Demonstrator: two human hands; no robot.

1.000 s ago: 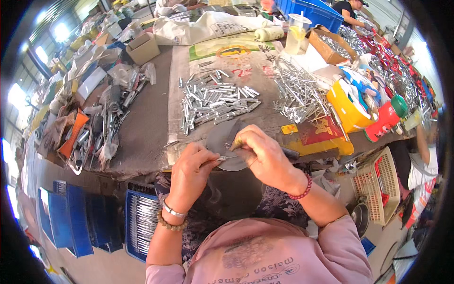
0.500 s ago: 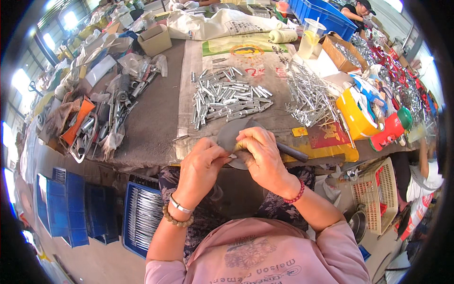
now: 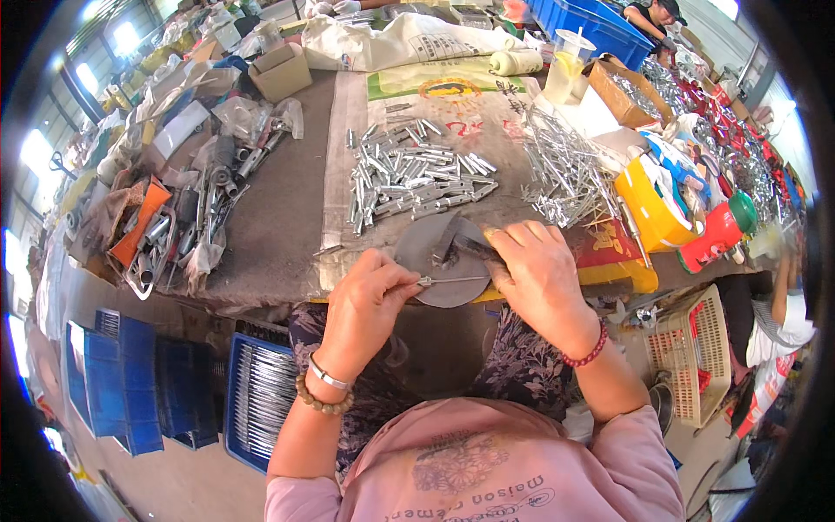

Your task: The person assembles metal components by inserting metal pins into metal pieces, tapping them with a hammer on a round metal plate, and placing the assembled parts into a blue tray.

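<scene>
My left hand [image 3: 372, 291] pinches the end of a thin metal rod with a small fitting [image 3: 457, 279] between thumb and fingertips. The rod lies across the near part of a round grey metal plate [image 3: 416, 241] at the table's front edge. My right hand [image 3: 544, 268] is wrapped round the handle of a dark hammer, whose head [image 3: 447, 238] is over the far part of the plate. Just beyond the plate is a pile of short silver metal tubes [image 3: 417, 178]. Farther right lies a heap of thin metal rods [image 3: 565, 170].
Metal parts and plastic bags [image 3: 204, 196] crowd the table's left side. A yellow container [image 3: 652, 204], a red jar with a green lid [image 3: 718, 233] and a drink cup [image 3: 565, 70] stand at right. A blue crate of rods [image 3: 261, 400] is below left. Another person [image 3: 652, 22] is at far right.
My right hand has left the small part at my left fingertips, moved right and taken hold of the hammer. The rod now shows across the plate. My left hand stays nearly in place.
</scene>
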